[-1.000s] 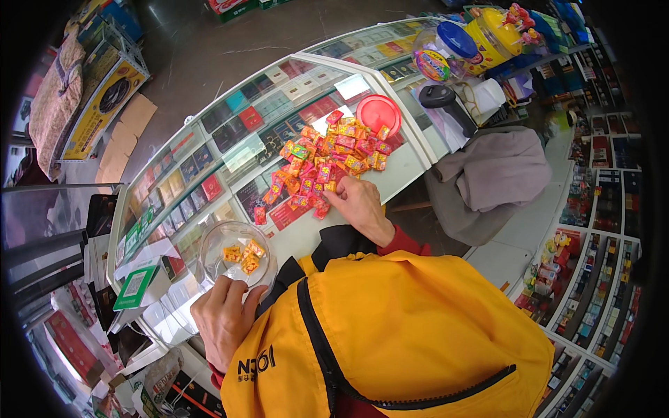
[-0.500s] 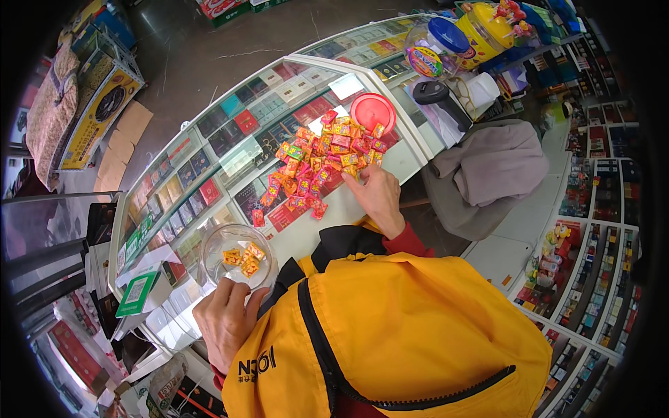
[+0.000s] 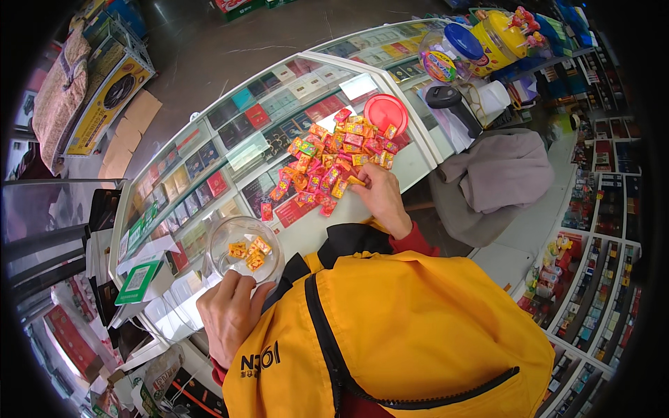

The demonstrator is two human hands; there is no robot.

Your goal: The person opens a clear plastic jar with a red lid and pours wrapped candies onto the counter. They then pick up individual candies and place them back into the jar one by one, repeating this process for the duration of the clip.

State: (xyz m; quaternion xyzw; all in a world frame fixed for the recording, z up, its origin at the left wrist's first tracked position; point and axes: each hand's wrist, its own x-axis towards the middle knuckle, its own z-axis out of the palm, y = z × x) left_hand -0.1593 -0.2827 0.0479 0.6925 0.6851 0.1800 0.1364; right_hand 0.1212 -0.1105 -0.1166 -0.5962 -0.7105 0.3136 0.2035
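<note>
A loose heap of wrapped candies [image 3: 317, 167], red, pink, orange and yellow, is spread over the glass counter. At its near right edge my right hand [image 3: 383, 198] pinches a yellow wrapped candy [image 3: 356, 181] between thumb and fingers. A clear round jar [image 3: 217, 240] stands nearer me on the left, with several yellow-orange candies [image 3: 254, 255] on its bottom. My left hand [image 3: 228, 310] has its fingers curled at the jar's near rim, holding it. Beyond the heap, to the right, lies a round red lid [image 3: 385, 115].
Packs fill the glass display counter [image 3: 198, 122] beneath the candies. A black scanner [image 3: 453, 108] and large candy tubs [image 3: 498, 43] stand at the far right. A chair with a grey cloth [image 3: 512, 171] is on my right. A green code sign [image 3: 138, 282] stands at the left.
My right hand has closed on a yellow candy at the heap's edge. The whole view has shifted slightly; my left hand stays at the jar.
</note>
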